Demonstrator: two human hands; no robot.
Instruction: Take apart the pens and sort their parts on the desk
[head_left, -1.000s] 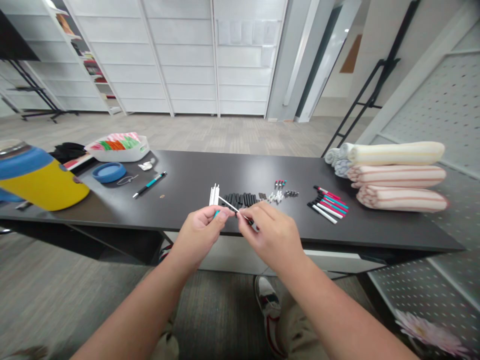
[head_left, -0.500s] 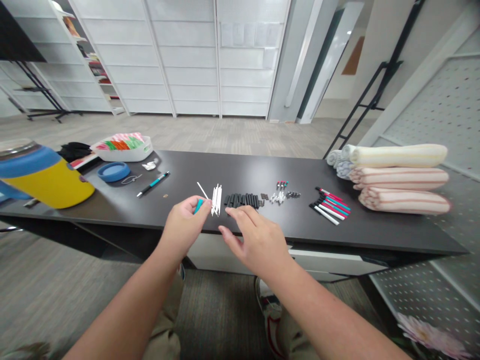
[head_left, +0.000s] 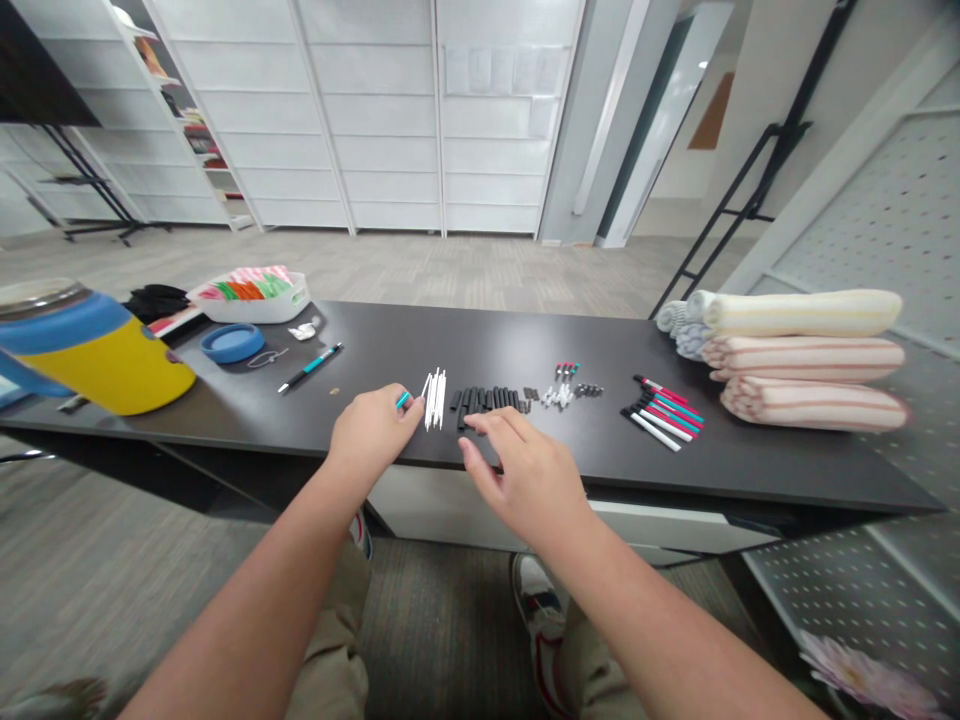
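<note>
My left hand (head_left: 373, 430) is closed around a teal pen barrel (head_left: 403, 400), whose end shows between thumb and fingers. Just right of it, slim white refills (head_left: 435, 400) lie side by side on the dark desk. My right hand (head_left: 529, 470) has its thumb and index finger apart, with the fingertips at the near edge of a row of black rubber grips (head_left: 495, 398). Whether a fingertip touches a grip, I cannot tell. Further right are small clear parts (head_left: 557, 396), dark metallic parts (head_left: 589, 391) and pen tops (head_left: 567, 370) with coloured ends.
Red, teal and white pen barrels (head_left: 664, 412) with black ends lie at right, before rolled towels (head_left: 810, 355). A complete teal-and-black pen (head_left: 310, 367) lies left, near a blue lid (head_left: 232, 343), a white basket (head_left: 294, 298) and a large yellow-and-blue tumbler (head_left: 112, 360).
The white stick that stood out above my left hand no longer shows, and the teal barrel has tilted. My right hand has moved slightly right, towards the black grips.
</note>
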